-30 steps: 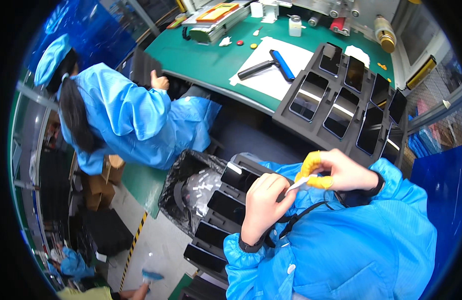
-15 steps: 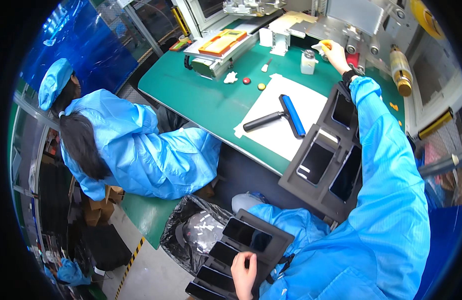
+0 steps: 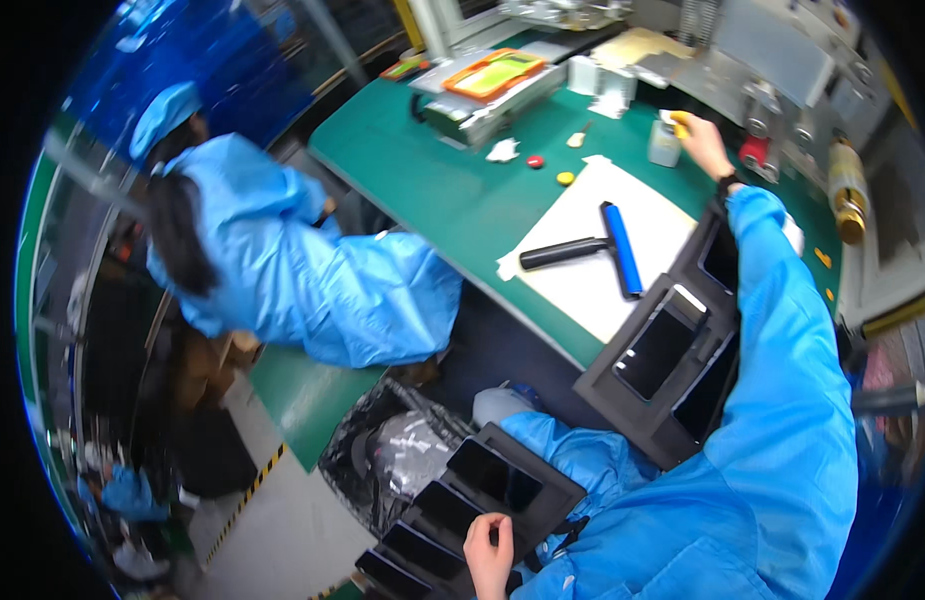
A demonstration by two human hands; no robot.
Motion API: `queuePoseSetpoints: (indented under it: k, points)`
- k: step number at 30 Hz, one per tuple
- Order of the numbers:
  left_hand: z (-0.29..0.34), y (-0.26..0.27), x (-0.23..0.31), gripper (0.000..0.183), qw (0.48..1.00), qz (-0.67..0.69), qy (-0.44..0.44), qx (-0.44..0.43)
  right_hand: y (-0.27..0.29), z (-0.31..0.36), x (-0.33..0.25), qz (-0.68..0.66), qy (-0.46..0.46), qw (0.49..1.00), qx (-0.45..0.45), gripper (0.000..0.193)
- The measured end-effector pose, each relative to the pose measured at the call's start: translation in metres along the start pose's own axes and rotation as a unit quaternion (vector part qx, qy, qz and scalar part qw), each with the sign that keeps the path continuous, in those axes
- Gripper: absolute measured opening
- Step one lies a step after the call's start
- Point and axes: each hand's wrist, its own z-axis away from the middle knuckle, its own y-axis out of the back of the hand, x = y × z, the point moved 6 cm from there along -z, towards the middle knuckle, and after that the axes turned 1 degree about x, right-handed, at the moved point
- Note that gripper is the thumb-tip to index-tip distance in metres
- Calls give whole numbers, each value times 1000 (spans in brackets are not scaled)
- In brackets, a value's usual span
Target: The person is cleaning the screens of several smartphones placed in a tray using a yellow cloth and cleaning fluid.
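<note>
My right hand [image 3: 702, 147], with yellow covers on its fingertips, is closed on a small white wipe [image 3: 667, 117] at the top of a squat translucent bottle [image 3: 664, 148]. The wipe seems to touch the bottle's top; motion blur hides the exact contact. Close to my body, my left hand [image 3: 489, 553] has its fingers curled together beside a dark tray [image 3: 555, 495] with several black phone-like panels [image 3: 495, 475]. Anything inside those fingers is hidden. Under my right forearm lies another dark tray [image 3: 607, 385] with black-screened panels [image 3: 662, 345].
A blue roller with a black handle [image 3: 619, 250] lies on a white sheet [image 3: 562, 245] on the green table [image 3: 422, 170]. Red [image 3: 535, 161] and yellow [image 3: 566, 179] round pieces sit behind it. A co-worker [image 3: 252, 240] sits left. A black-bagged bin [image 3: 347, 455] stands beside my tray.
My right hand with the wipe has come down from beside the bottle onto its top. The whole view has shifted, moving the table rightward in it. My left hand stays by the tray.
</note>
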Motion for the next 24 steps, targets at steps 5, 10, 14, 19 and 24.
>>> queuePoseSetpoints:
  k: [5,10,14,19,24]
  points:
    - [9,-2,-45,9,999,0,-49,1,7,0,62,47,55,997,6,28]
    - [23,7,-46,9,999,-13,-45,22,-17,0,47,14,48,999,2,29]
    - [31,8,-46,11,998,-11,-55,21,-11,-9,65,13,27,999,-25,28]
    - [45,11,-46,11,995,-13,-91,33,26,-22,36,-10,-72,997,40,30]
    - [51,9,-47,11,992,-12,-125,29,50,32,-70,-408,-86,901,-123,30]
